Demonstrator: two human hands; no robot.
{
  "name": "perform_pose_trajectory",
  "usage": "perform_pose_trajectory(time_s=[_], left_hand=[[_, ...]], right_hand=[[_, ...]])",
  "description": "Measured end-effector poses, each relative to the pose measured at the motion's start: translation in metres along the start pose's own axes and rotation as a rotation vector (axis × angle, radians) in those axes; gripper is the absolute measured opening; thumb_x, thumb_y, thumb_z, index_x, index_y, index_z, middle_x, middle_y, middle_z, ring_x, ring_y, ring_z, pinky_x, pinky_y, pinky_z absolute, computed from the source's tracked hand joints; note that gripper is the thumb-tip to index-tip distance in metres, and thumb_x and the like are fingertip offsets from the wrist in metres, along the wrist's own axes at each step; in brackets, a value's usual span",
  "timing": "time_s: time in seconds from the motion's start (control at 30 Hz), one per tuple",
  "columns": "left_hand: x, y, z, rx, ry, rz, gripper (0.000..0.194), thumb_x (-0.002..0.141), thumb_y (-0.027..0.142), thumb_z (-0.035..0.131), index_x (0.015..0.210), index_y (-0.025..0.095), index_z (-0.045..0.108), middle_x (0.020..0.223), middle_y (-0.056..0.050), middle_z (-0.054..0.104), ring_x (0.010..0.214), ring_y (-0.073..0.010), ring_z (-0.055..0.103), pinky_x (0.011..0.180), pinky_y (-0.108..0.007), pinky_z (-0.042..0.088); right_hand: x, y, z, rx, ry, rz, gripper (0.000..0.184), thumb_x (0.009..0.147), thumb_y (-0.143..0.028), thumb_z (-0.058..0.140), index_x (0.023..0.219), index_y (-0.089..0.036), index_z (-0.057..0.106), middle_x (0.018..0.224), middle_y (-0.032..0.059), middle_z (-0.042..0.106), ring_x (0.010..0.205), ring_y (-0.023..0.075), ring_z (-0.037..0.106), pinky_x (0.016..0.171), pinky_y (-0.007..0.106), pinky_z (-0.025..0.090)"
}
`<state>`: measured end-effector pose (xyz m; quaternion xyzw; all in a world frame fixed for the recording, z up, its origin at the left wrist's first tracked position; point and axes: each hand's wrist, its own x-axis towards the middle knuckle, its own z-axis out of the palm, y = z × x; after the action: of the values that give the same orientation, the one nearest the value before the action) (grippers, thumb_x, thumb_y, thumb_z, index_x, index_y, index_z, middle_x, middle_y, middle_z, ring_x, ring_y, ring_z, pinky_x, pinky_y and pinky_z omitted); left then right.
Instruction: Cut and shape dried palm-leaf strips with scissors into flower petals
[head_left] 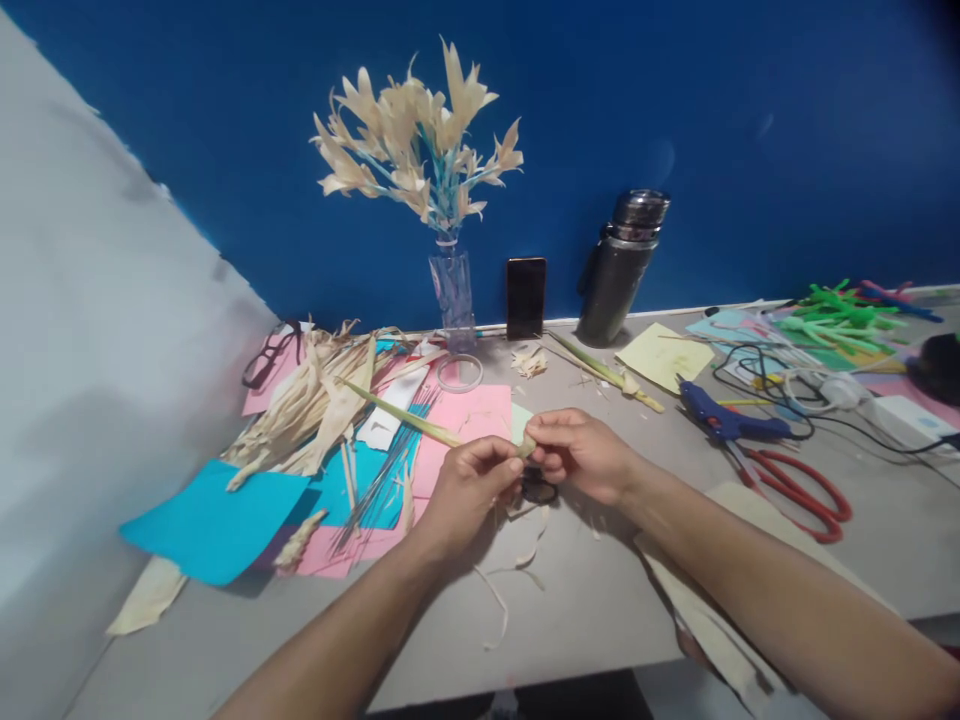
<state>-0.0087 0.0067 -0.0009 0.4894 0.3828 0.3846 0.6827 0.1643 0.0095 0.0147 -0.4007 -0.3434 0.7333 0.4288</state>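
Observation:
My left hand (480, 490) is closed around the thick end of a long, pointed green-and-cream husk stalk (409, 412), which sticks out to the upper left. My right hand (577, 452) meets it over the middle of the table, fingertips pinched on a small pale husk end (527, 446) of the same stalk, as far as I can tell. Fingers hide part of that end. Just below the hands lies a small dark round object (538, 490), partly covered. Thin husk strips (495, 605) are scattered nearer to me. A similar green stalk (600, 370) rests on the table beyond.
Dried husks (311, 400) are heaped at left with thin wires (390, 465) and blue paper (214, 520). A bottle of husk flowers (452, 290), a phone (526, 298) and a flask (622, 270) stand behind. Right lie a glue gun (727, 415), red-handled scissors (806, 490) and cables.

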Motion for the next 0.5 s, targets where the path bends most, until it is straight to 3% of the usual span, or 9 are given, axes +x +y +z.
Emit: perform_pose_trajectory(time_s=[0.1, 0.27, 0.5], left_hand=[[0.000, 0.001, 0.000, -0.052, -0.014, -0.004, 0.026, 0.071, 0.036, 0.081, 0.074, 0.014, 0.066, 0.060, -0.001, 0.060, 0.053, -0.0104, 0.053, 0.054, -0.024, 0.040], [0.001, 0.005, 0.002, -0.249, 0.070, -0.057, 0.030, 0.063, 0.035, 0.086, 0.073, 0.014, 0.067, 0.058, 0.002, 0.057, 0.049, -0.0077, 0.049, 0.050, -0.022, 0.040], [-0.001, 0.010, 0.005, -0.278, 0.143, -0.057, 0.034, 0.059, 0.029, 0.089, 0.075, 0.015, 0.062, 0.060, 0.003, 0.057, 0.049, -0.0074, 0.050, 0.048, -0.022, 0.044]], right_hand=[[0.000, -0.003, -0.002, 0.051, -0.060, 0.042, 0.032, 0.070, -0.037, 0.080, 0.062, -0.012, 0.060, 0.058, -0.0009, 0.051, 0.045, 0.0046, 0.033, 0.043, 0.019, 0.022], [0.000, -0.006, -0.003, 0.078, 0.034, -0.045, 0.040, 0.075, -0.052, 0.075, 0.076, -0.012, 0.069, 0.067, 0.0009, 0.055, 0.049, 0.0064, 0.036, 0.041, 0.018, 0.023], [-0.001, 0.007, 0.004, -0.222, 0.036, -0.169, 0.033, 0.069, -0.042, 0.081, 0.069, -0.015, 0.063, 0.057, -0.0032, 0.050, 0.047, 0.0065, 0.037, 0.045, 0.020, 0.025]])
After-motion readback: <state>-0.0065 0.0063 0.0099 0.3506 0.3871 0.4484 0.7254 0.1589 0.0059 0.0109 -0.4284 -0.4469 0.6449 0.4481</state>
